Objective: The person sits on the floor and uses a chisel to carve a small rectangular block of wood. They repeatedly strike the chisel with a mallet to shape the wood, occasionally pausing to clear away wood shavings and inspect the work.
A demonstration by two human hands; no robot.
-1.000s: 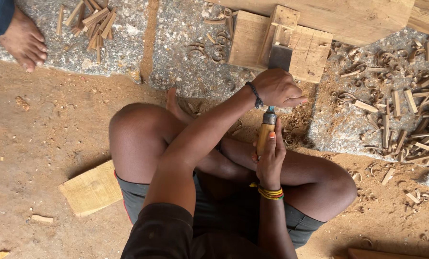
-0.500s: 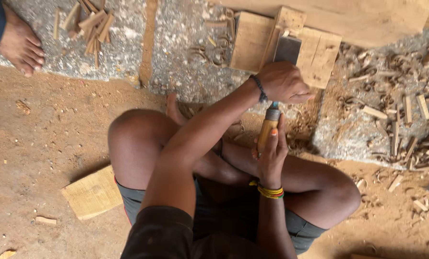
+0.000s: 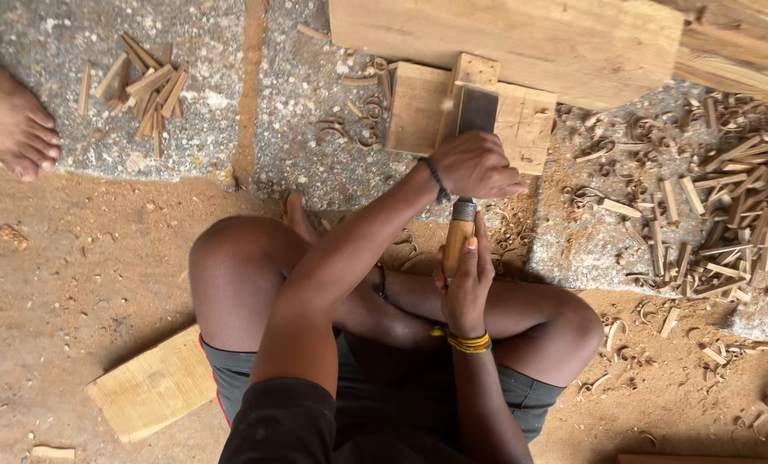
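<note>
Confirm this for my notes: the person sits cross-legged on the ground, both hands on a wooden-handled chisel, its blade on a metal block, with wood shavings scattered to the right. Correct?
One detail is wrong. The head view shows the chisel blade on a wooden block, not a metal one. The rest stands: left hand and right hand on the chisel, shavings to the right.

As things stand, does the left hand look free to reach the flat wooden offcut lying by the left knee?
Probably not right away: the left hand grips the chisel over the wooden block, though nothing lies across the way to the offcut.
</note>
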